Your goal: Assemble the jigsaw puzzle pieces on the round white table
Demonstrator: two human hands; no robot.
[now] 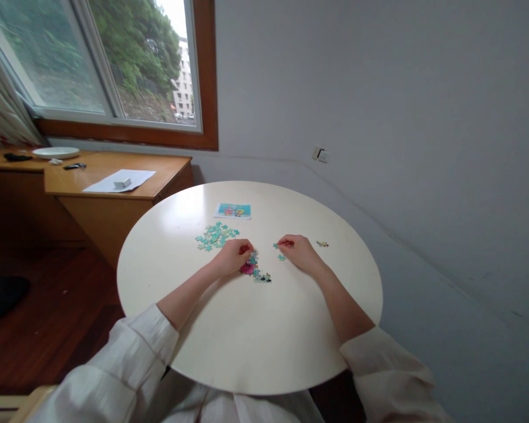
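Observation:
On the round cream table (246, 329) lies a small joined patch of jigsaw pieces (254, 270), pink and teal. My left hand (233, 256) rests on its left edge with the fingers curled and pinched over a piece. My right hand (297, 249) is just right of it, fingertips pinched on a small teal puzzle piece (276, 245). Another teal piece (281, 257) lies under that hand. A loose heap of teal pieces (215, 236) sits to the left, beyond my left hand.
A small reference picture card (233, 210) lies at the far side of the table. A stray piece (322, 243) is to the right. A wooden desk (114, 182) with paper, a white plate (55, 152) and small items stands at left under the window.

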